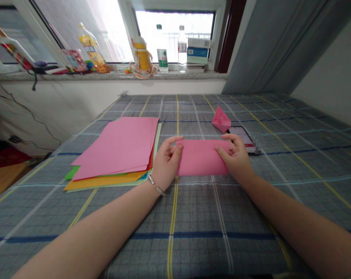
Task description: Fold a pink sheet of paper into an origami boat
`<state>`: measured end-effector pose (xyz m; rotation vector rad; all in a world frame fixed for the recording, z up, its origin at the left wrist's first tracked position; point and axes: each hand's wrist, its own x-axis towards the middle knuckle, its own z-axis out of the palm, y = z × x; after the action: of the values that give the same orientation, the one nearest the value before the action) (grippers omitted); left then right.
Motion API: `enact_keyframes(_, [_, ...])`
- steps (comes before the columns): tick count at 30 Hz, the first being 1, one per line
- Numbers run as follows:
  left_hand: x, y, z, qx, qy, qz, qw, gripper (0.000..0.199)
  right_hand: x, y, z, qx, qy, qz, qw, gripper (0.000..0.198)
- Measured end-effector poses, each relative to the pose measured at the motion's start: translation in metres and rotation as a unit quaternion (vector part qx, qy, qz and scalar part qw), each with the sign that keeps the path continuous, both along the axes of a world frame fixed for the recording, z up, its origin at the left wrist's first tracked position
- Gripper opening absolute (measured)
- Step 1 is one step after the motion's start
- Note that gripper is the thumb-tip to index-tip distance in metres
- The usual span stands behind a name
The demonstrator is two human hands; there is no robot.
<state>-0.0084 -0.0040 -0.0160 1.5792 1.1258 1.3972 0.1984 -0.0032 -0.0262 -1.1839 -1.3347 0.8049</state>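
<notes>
A pink sheet of paper [201,161], a wide rectangle in shape, is held up between my two hands above the checked cloth. My left hand [167,159] pinches its left edge, thumb on the near face and fingers behind. At the right edge, my right hand [235,157] grips the paper the same way, its thumb lying across the upper corner. Behind my right hand stands a folded pink paper shape [221,120] with a pointed top. A phone [242,138] with a lit screen lies beside it, partly hidden by that hand.
Left of my hands lies a stack of coloured paper [120,145], pink on top. The checked cloth [192,217] covers the surface. Along the windowsill [178,76] stand a yellow cup [142,56], several bottles and boxes [197,52]. A grey curtain [268,42] hangs at right.
</notes>
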Motion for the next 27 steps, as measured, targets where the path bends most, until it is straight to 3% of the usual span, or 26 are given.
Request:
enact_keyframes(3, [-0.001, 0.002, -0.003, 0.016, 0.006, 0.003, 1.000, 0.027, 0.000, -0.001, 0.002, 0.019, -0.017, 0.001, 1.000, 0.050])
enact_keyframes(7, [-0.002, 0.003, -0.004, 0.022, 0.022, 0.012, 0.999, 0.030, 0.001, -0.002, 0.003, 0.040, -0.053, -0.004, 0.998, 0.033])
enact_keyframes(11, [-0.002, 0.006, -0.006, 0.001, 0.014, 0.009, 1.000, 0.027, 0.002, 0.001, 0.000, 0.030, -0.053, -0.009, 0.998, 0.030])
enact_keyframes(18, [-0.010, 0.035, -0.025, -0.038, 0.068, 0.011, 0.997, 0.025, 0.010, 0.020, -0.006, -0.029, -0.157, -0.015, 0.987, 0.024])
enact_keyframes(22, [-0.015, 0.047, -0.029, -0.061, 0.130, 0.021, 0.989, 0.019, 0.017, 0.033, -0.012, 0.001, -0.229, 0.001, 0.973, 0.018])
enact_keyframes(27, [-0.017, 0.049, -0.026, -0.038, 0.272, 0.008, 0.961, 0.011, 0.021, 0.039, -0.015, -0.026, -0.308, 0.042, 0.950, 0.014])
